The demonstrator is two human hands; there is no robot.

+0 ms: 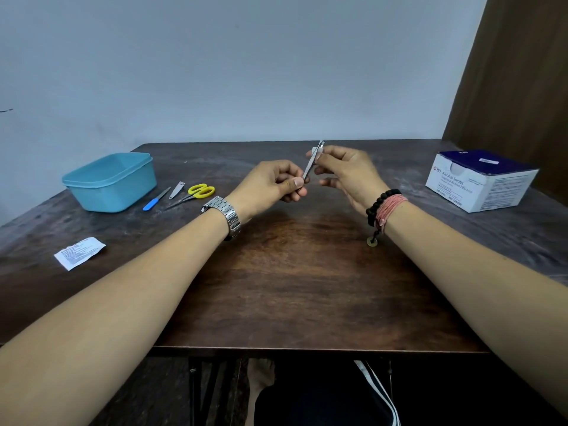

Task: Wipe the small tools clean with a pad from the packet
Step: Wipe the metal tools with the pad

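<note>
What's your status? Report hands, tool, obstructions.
Left hand pinches metal tool at its lower end. Right hand pinches white pad round its upper end. Nothing in the way.

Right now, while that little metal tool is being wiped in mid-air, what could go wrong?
The left hand pinches only the bottom end of the metal tool, so the right hand rubbing the pad near its tip might twist it loose onto the table. The scissors lie beside the left forearm, which could knock them.
</note>
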